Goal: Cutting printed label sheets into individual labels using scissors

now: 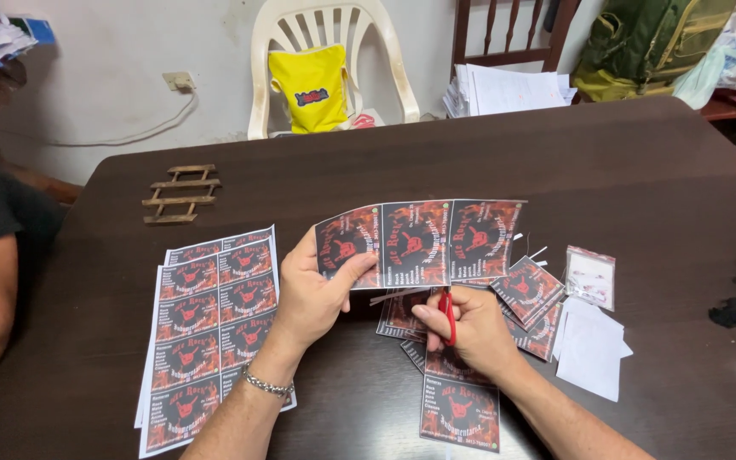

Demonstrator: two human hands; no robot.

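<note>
The left hand (pixel 313 294) pinches, thumb over fingers, the left end of one strip of three dark printed cards (pixel 423 241), held above the brown table (pixel 641 179), while the right hand (pixel 470 334) has its fingers curled through the red handles of one pair of scissors (pixel 436 300) just under the strip. One uncut sheet of ten cards (pixel 210 319) lies left; the cut cards (pixel 531 300) overlap beneath the hands, too hidden to count, and the scissor blades are mostly hidden
</note>
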